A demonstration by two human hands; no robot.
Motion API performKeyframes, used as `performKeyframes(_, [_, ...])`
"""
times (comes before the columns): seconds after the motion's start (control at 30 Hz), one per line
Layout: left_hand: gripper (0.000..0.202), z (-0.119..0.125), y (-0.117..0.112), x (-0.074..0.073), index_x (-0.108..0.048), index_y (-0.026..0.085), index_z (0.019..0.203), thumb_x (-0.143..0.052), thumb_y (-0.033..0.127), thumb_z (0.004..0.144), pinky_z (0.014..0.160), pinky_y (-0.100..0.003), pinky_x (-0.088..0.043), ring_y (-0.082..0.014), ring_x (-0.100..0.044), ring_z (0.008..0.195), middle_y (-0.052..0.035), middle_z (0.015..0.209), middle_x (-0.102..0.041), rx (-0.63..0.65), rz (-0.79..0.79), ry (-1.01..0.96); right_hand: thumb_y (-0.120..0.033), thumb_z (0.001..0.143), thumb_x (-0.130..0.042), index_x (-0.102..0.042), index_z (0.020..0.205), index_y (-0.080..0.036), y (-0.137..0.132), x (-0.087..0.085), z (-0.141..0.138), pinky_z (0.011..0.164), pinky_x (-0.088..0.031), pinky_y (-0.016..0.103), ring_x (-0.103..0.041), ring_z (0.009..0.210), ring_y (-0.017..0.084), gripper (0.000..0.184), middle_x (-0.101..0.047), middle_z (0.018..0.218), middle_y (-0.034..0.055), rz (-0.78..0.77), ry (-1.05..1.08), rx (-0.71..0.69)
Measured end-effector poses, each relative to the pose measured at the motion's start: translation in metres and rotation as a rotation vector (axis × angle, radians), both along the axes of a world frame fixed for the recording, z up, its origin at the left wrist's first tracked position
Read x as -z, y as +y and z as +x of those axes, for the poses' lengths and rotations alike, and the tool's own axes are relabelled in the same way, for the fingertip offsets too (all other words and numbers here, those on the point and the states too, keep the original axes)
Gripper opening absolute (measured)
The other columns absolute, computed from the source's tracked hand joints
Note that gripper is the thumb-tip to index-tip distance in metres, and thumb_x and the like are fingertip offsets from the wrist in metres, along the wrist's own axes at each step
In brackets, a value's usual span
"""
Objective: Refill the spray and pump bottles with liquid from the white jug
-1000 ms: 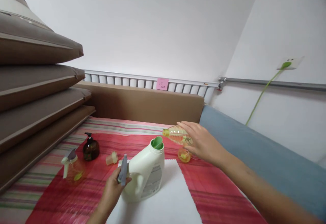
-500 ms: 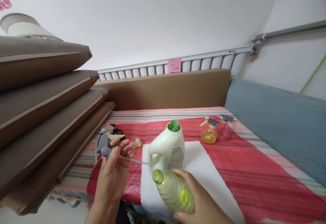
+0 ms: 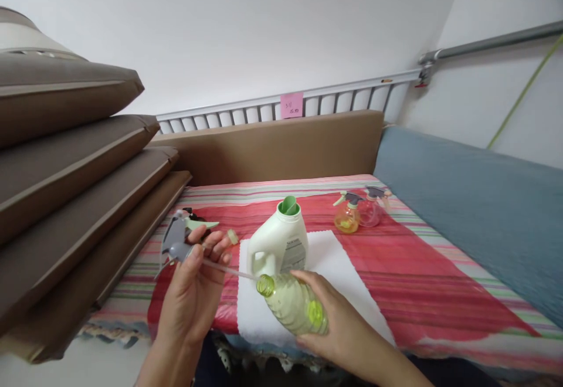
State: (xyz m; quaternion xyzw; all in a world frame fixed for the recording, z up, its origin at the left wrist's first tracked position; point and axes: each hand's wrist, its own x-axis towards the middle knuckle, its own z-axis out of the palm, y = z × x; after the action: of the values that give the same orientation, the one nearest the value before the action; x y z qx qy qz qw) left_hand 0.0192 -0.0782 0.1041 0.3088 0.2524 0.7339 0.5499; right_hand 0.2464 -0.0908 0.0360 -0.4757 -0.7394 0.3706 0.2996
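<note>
Between its thumb and fingers, my left hand grips a grey trigger sprayer head with a pale green trigger. Its thin clear dip tube points right, the tip at the mouth of a green spray bottle; I cannot tell whether it is inside. My right hand is wrapped round that translucent yellow-green bottle, tilted with its neck to the left. Just behind stands a pale green detergent jug with a handle, its top uncapped and showing a green spout.
A white cloth lies under the jug on a red striped cover. An orange spray bottle and a pink one stand back right. Brown cushions are stacked left; a dark pump bottle is partly hidden.
The green bottle has tilted further toward the left, and its neck now meets the tip of the dip tube. The whole view has shifted slightly.
</note>
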Motion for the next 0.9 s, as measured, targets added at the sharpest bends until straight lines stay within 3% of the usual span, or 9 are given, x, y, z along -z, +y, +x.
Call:
performKeyframes(0.2, [0.041,0.031,-0.006,0.021,-0.06,0.022,0.104,-0.068,0.047,0.073,0.089,-0.038,-0.048,-0.0262,-0.06,0.108,-0.0087,0.107,-0.068,0.07,-0.02,0.188,-0.015,0.059,-0.069,-0.037,0.134,-0.031,0.001,-0.018,-0.011,0.108,-0.029,0.039,-0.036,0.127,0.023,0.083,-0.039,0.138,0.0042,0.074,0.021,-0.071])
performKeyframes(0.4, [0.049,0.038,-0.012,0.03,-0.057,0.022,0.11,-0.059,0.058,0.076,0.09,-0.043,-0.046,-0.0278,-0.061,0.104,-0.0117,0.109,-0.068,0.192,-0.029,0.203,-0.017,0.058,-0.073,-0.034,0.134,-0.034,-0.005,-0.03,-0.016,0.104,-0.033,0.039,-0.041,0.123,0.023,0.087,-0.043,0.135,0.0024,0.055,0.064,-0.034])
performKeyframes(0.57, [0.048,0.036,-0.011,0.029,-0.056,0.023,0.108,-0.062,0.057,0.074,0.089,-0.046,-0.047,-0.0289,-0.063,0.1,-0.0094,0.102,-0.069,0.193,-0.011,0.242,-0.018,0.057,-0.075,-0.04,0.123,-0.027,-0.009,-0.03,-0.015,0.092,-0.043,0.04,-0.054,0.106,0.025,0.075,-0.057,0.117,0.0047,-0.108,0.199,-0.005])
performKeyframes(0.7, [0.041,0.034,-0.009,0.029,-0.057,0.021,0.103,-0.064,0.05,0.076,0.093,-0.047,-0.045,-0.0281,-0.063,0.099,-0.0072,0.09,-0.07,0.182,0.01,0.261,-0.027,0.058,-0.078,-0.045,0.119,-0.025,-0.005,-0.021,-0.015,0.088,-0.045,0.038,-0.057,0.104,0.025,0.069,-0.059,0.115,0.0053,-0.293,0.546,-0.09])
performKeyframes(0.8, [0.034,0.033,-0.008,0.032,-0.059,0.02,0.097,-0.065,0.045,0.076,0.095,-0.047,-0.043,-0.0275,-0.063,0.098,-0.0057,0.085,-0.07,0.192,0.038,0.27,-0.044,0.063,-0.075,-0.049,0.109,-0.023,0.0,-0.007,-0.019,0.081,-0.047,0.037,-0.061,0.098,0.025,0.057,-0.059,0.113,0.0068,-0.502,0.904,-0.073])
performKeyframes(0.9, [0.029,0.036,-0.008,0.037,-0.058,0.021,0.093,-0.067,0.042,0.075,0.096,-0.047,-0.042,-0.0268,-0.064,0.096,-0.0046,0.081,-0.069,0.164,0.086,0.332,-0.06,0.075,-0.058,-0.051,0.105,-0.02,0.004,0.006,-0.029,0.078,-0.049,0.039,-0.065,0.088,0.024,0.05,-0.063,0.107,0.0099,-0.831,1.111,-0.054])
